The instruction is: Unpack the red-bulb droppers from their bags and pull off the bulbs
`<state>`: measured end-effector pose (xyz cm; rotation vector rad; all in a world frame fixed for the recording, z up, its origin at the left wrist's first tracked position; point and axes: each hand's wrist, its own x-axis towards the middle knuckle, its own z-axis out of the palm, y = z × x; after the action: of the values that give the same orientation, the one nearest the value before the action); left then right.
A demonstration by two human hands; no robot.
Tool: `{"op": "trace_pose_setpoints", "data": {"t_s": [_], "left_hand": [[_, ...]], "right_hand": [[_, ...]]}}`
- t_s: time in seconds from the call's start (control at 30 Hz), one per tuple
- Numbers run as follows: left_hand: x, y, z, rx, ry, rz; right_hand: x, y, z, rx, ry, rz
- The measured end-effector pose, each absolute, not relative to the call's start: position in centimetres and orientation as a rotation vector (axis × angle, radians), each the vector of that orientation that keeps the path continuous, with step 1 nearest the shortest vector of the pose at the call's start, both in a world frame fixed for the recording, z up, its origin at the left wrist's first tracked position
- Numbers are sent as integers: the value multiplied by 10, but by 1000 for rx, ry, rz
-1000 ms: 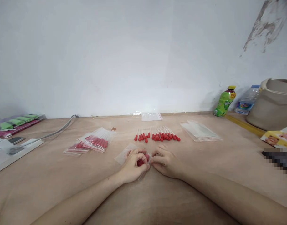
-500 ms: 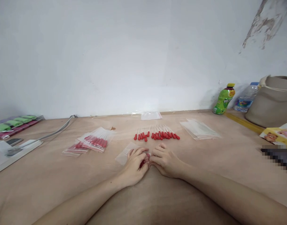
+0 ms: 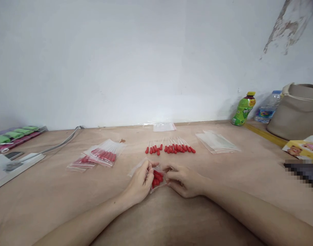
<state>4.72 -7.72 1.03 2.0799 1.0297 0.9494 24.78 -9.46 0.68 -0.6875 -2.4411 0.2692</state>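
Observation:
My left hand (image 3: 140, 179) and my right hand (image 3: 183, 179) both grip a small clear zip bag (image 3: 157, 178) with several red-bulbed droppers inside, low over the wooden table (image 3: 171, 218). The left hand's fingers curl over the bag's left part; the right hand pinches its right edge. Just beyond the hands lies a row of loose red-bulbed droppers (image 3: 170, 148). To the left sit filled bags of droppers (image 3: 103, 154), stacked and overlapping. A pile of empty clear bags (image 3: 217, 142) lies to the right.
Against the wall stand a green drink bottle (image 3: 243, 108), a water bottle (image 3: 267, 107) and a beige bag (image 3: 297, 111). A printed box (image 3: 301, 147) lies at the right edge. At the left are a cable (image 3: 60, 143), a white strip and a tray of green items (image 3: 15, 133).
The hands shifted slightly toward me and parted a little, so the red bulbs inside the bag now show between them. The left hand turned more on its side.

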Motion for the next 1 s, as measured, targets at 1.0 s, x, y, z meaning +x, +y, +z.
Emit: {"op": "trace_pose_setpoints", "data": {"t_s": [1.0], "left_hand": [[36, -40, -6, 2305, 1015, 904]], "right_hand": [[280, -52, -28, -1240, -1591, 871]]}}
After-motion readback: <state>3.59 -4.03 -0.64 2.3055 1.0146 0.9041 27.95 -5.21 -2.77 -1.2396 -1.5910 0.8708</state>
